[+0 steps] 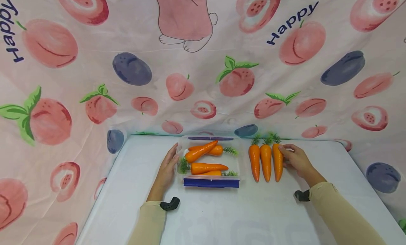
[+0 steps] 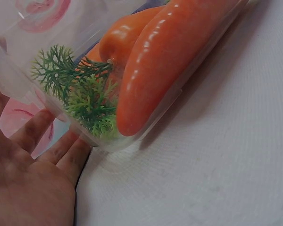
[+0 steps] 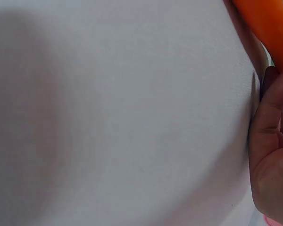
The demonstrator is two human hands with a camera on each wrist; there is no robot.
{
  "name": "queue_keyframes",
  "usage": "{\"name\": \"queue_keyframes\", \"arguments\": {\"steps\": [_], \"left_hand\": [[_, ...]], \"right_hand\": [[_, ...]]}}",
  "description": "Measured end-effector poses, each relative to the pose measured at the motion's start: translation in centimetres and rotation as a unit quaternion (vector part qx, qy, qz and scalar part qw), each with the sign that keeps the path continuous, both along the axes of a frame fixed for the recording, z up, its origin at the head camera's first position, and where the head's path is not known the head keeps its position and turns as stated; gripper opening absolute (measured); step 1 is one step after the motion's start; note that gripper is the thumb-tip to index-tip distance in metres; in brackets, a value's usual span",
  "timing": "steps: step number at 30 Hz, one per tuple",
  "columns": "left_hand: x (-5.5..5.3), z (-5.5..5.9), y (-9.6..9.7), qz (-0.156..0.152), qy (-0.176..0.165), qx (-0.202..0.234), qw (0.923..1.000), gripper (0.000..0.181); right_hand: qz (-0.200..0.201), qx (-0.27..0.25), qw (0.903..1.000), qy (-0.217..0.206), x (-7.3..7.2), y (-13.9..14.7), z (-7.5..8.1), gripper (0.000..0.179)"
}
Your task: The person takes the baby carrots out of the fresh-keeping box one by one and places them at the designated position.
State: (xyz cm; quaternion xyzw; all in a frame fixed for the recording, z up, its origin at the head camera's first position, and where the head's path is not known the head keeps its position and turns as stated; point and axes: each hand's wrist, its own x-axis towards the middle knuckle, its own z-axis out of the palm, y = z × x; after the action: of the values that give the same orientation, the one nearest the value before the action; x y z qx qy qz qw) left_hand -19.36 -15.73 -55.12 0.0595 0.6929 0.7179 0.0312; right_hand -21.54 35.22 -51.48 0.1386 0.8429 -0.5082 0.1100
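Observation:
A clear plastic container (image 1: 235, 164) with blue latches holds several orange carrots (image 1: 201, 152) with green tops. My left hand (image 1: 166, 169) rests against its left side, fingers extended along the wall. In the left wrist view, the fingers of that hand (image 2: 33, 183) touch the container's corner, close to the green leaves (image 2: 87, 94). To the right of the container, three carrots lie side by side, tips toward me. My right hand (image 1: 296, 161) pinches the rightmost carrot (image 1: 277, 164) near its top, between thumb and fingers. Only part of that carrot (image 3: 266, 26) shows in the right wrist view.
The other two loose carrots, a left one (image 1: 254, 163) and a middle one (image 1: 266, 163), lie beside the gripped one. A white table (image 1: 253, 217) carries everything. Fruit-printed cloth (image 1: 203, 62) hangs behind it. Black wrist devices (image 1: 170, 203) are worn at both sleeves.

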Motion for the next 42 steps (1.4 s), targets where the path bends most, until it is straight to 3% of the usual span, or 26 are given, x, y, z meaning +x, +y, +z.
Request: {"name": "queue_keyframes", "arguments": {"steps": [18, 42], "left_hand": [[-0.02, 0.11, 0.09, -0.002, -0.003, 0.01, 0.9999, 0.052], [-0.04, 0.19, 0.04, 0.004, -0.01, -0.01, 0.9999, 0.051]], "right_hand": [[0.007, 0.008, 0.9989, -0.045, -0.61, 0.42, -0.16, 0.091], [0.017, 0.017, 0.998, -0.058, -0.71, 0.7, -0.06, 0.094]]}}
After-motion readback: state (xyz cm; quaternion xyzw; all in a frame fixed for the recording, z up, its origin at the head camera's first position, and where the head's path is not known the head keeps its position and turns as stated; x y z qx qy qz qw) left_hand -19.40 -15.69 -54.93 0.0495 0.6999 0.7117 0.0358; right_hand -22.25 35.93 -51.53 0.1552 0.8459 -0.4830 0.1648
